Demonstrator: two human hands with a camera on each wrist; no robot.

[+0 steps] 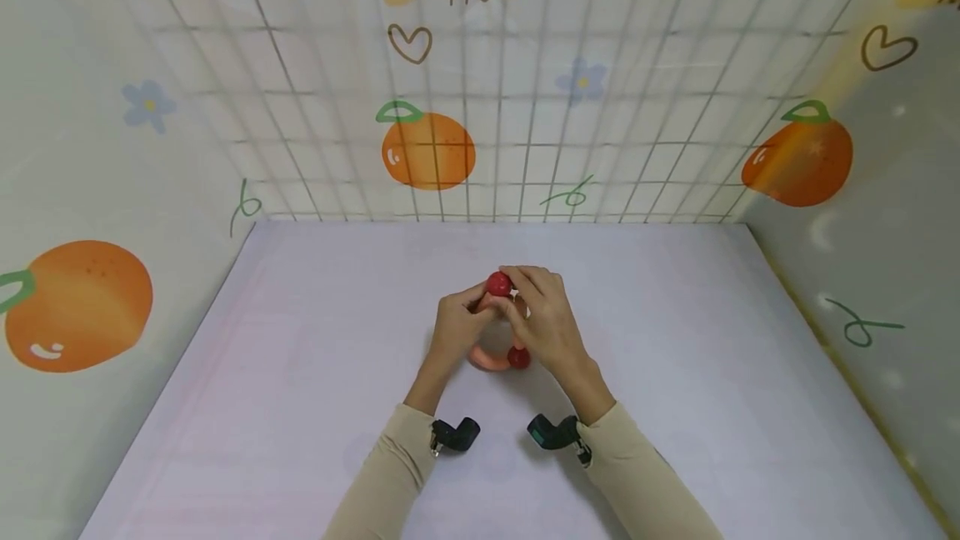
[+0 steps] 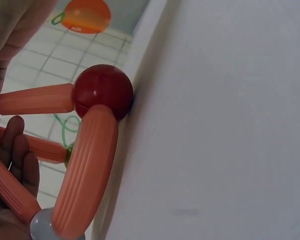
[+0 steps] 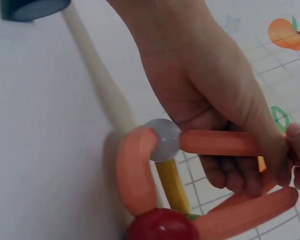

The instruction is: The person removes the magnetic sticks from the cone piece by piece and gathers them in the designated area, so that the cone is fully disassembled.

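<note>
Both hands meet over a small frame of ribbed orange rods and balls. My left hand [image 1: 456, 325] grips an upright orange rod [image 3: 217, 143] that rises from a grey ball [image 3: 164, 139]. The fingertips of my right hand [image 1: 553, 323] pinch a red ball [image 1: 498, 283] at the top, close to the left fingers. Low on the frame, a curved orange rod [image 2: 87, 172] joins the grey ball to another red ball [image 2: 103, 92]. A further orange rod [image 2: 35, 99] leads up from that red ball. Fingers partly hide the upper joints.
Behind the frame, the right wrist view shows a yellow rod [image 3: 172, 185] and a bit of a green piece [image 3: 193, 216]. The pale tabletop [image 1: 300, 407] is bounded by a printed curtain [image 1: 517, 115] over a wire grid. Each wrist wears a black camera [image 1: 456, 435].
</note>
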